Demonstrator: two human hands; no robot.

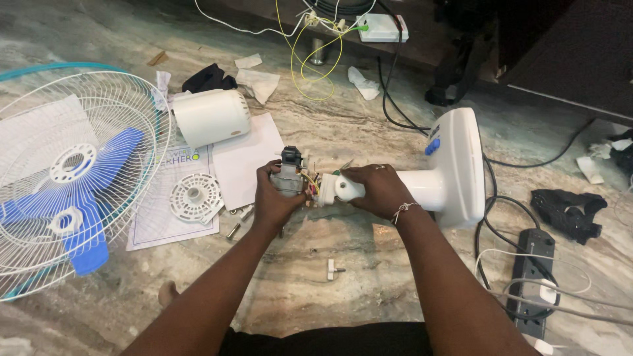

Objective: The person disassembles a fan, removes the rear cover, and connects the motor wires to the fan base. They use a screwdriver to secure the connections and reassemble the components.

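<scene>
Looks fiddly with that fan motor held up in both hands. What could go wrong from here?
The thin coloured wires between the motor in the left hand and the white neck under the right hand might get pinched or pulled. The loose screws beside the paper could roll away.

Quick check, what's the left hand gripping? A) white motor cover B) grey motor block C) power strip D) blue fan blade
B: the left hand is wrapped around the grey motor at the end of the white stand neck, which the right hand holds; the blade lies inside the guard on the floor.
</scene>
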